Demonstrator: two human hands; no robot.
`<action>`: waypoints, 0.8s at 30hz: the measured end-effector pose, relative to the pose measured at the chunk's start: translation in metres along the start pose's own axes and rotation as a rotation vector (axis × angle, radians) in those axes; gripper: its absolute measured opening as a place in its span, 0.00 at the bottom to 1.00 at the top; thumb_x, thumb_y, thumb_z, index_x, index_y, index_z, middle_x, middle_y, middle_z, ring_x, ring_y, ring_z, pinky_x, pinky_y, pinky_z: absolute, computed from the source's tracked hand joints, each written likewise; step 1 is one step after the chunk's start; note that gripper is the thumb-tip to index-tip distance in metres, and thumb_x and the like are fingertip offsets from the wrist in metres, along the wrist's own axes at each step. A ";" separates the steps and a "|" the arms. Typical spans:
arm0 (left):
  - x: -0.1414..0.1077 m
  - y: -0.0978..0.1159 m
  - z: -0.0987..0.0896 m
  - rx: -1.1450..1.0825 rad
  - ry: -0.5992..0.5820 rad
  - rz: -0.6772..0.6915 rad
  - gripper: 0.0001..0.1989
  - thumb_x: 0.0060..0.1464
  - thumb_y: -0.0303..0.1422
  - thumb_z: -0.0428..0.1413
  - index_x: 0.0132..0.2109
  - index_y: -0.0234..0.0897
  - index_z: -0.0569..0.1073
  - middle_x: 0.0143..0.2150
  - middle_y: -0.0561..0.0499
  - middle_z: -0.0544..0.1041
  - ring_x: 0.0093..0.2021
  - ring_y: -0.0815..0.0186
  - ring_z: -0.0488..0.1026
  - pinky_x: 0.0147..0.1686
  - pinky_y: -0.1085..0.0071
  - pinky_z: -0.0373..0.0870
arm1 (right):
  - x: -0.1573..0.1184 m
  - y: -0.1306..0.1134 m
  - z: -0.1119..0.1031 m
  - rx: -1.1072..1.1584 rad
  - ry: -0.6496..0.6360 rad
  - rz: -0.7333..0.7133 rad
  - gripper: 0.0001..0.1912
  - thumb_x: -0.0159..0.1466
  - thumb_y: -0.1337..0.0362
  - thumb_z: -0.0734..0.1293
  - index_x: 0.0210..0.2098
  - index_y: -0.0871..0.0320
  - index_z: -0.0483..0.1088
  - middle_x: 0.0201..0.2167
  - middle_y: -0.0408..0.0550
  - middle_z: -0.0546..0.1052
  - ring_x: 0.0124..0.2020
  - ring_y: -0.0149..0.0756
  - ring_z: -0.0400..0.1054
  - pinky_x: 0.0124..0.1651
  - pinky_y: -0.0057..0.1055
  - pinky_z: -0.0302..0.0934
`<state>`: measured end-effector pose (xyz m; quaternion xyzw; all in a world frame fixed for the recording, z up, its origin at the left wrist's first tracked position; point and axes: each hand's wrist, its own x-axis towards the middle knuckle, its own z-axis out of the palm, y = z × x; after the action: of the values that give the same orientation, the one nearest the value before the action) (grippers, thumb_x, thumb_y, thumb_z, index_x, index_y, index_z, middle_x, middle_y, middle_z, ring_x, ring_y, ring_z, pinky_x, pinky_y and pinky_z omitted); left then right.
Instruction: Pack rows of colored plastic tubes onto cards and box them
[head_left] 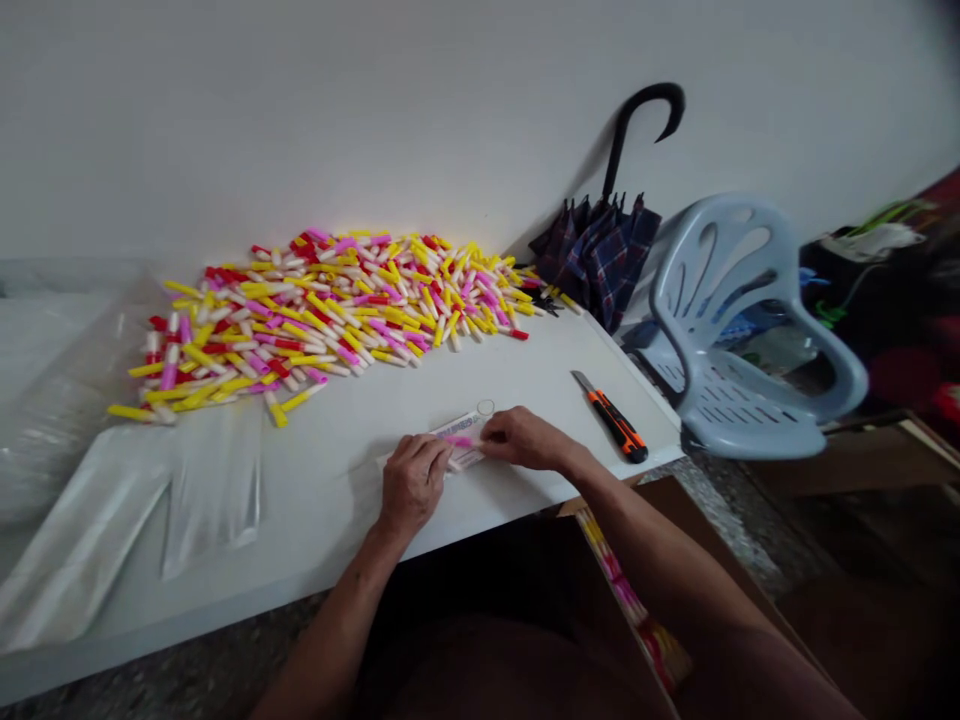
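In front of me on the white table (337,450) lies a small clear plastic bag (472,457) with printing on it. A pink-and-white tube (457,441) shows at the bag, between my hands. My left hand (414,482) grips the bag's left end, its fingers bent together. At the other end, my right hand (527,440) pinches the bag between thumb and fingers. The fingers hide parts of the bag and tube, so I cannot tell whether the tube is fully inside. Just beyond the right hand is a thin ring, maybe a rubber band (486,407).
A big heap of yellow, red, pink and white tubes (352,310) lies against the wall. Clear bags (214,485) are at left. An orange-black utility knife (616,425), blade out, rests at right. Beyond stand an umbrella (600,250), a chair seat (750,400) and a carton (694,510) below.
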<state>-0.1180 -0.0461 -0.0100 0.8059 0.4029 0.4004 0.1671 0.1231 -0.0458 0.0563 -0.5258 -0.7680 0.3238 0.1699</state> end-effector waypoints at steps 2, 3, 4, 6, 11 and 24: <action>0.000 0.000 0.000 -0.001 -0.014 0.003 0.09 0.70 0.34 0.54 0.46 0.41 0.80 0.43 0.48 0.82 0.44 0.60 0.75 0.48 0.61 0.73 | 0.010 0.000 0.012 0.028 0.000 -0.036 0.10 0.67 0.63 0.69 0.32 0.58 0.81 0.28 0.47 0.79 0.28 0.32 0.65 0.35 0.31 0.54; 0.000 0.000 0.000 -0.002 -0.017 -0.003 0.09 0.70 0.34 0.54 0.46 0.42 0.80 0.43 0.48 0.82 0.44 0.60 0.75 0.48 0.61 0.73 | 0.013 0.001 0.018 0.045 0.012 -0.036 0.10 0.68 0.63 0.68 0.34 0.57 0.81 0.29 0.46 0.79 0.28 0.32 0.65 0.35 0.31 0.54; 0.000 0.000 0.000 -0.004 -0.018 -0.011 0.09 0.70 0.34 0.54 0.46 0.42 0.80 0.43 0.48 0.82 0.45 0.59 0.75 0.49 0.61 0.74 | 0.015 0.003 0.022 0.068 0.029 -0.027 0.10 0.68 0.63 0.68 0.36 0.57 0.81 0.29 0.45 0.79 0.29 0.32 0.66 0.36 0.30 0.55; 0.001 0.000 -0.001 -0.007 -0.009 -0.029 0.10 0.70 0.35 0.54 0.45 0.42 0.80 0.42 0.48 0.82 0.45 0.59 0.75 0.49 0.61 0.74 | 0.014 0.009 0.027 0.141 0.056 0.001 0.09 0.67 0.64 0.68 0.41 0.57 0.82 0.30 0.44 0.80 0.30 0.33 0.68 0.37 0.29 0.58; 0.002 -0.003 0.000 0.022 -0.009 -0.033 0.10 0.70 0.35 0.54 0.43 0.42 0.80 0.41 0.49 0.83 0.42 0.60 0.75 0.48 0.60 0.71 | 0.010 0.022 0.026 0.181 0.099 -0.043 0.10 0.66 0.67 0.68 0.41 0.55 0.83 0.36 0.46 0.82 0.37 0.38 0.74 0.44 0.31 0.63; 0.002 -0.002 0.000 0.031 0.025 -0.048 0.10 0.70 0.35 0.54 0.41 0.41 0.79 0.40 0.49 0.82 0.41 0.60 0.75 0.47 0.61 0.72 | 0.006 0.021 0.029 0.563 -0.064 -0.059 0.20 0.69 0.60 0.69 0.60 0.56 0.73 0.43 0.49 0.81 0.43 0.39 0.75 0.49 0.36 0.67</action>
<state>-0.1183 -0.0433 -0.0098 0.7934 0.4303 0.4000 0.1591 0.1176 -0.0449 0.0205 -0.4246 -0.6678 0.5358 0.2942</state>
